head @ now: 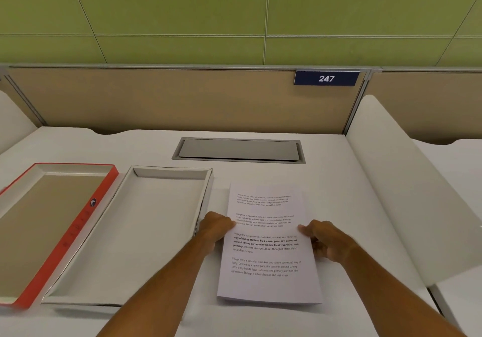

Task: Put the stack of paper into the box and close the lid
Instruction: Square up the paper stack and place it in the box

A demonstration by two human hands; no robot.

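Note:
A stack of white printed paper [268,255] lies on the white desk, right of centre. My left hand [216,228] grips its left edge, thumb on top. My right hand [323,240] grips its right edge the same way. The near end of the stack looks slightly raised off the desk. To the left sits the open white box [125,295], empty and shallow. Further left lies its lid [70,235], upside down, with a red rim and a brownish inside.
A grey cable hatch [238,150] is set into the desk behind the paper. A tan partition with a blue "247" sign [326,78] closes the back. A white divider panel [407,193] stands along the right side.

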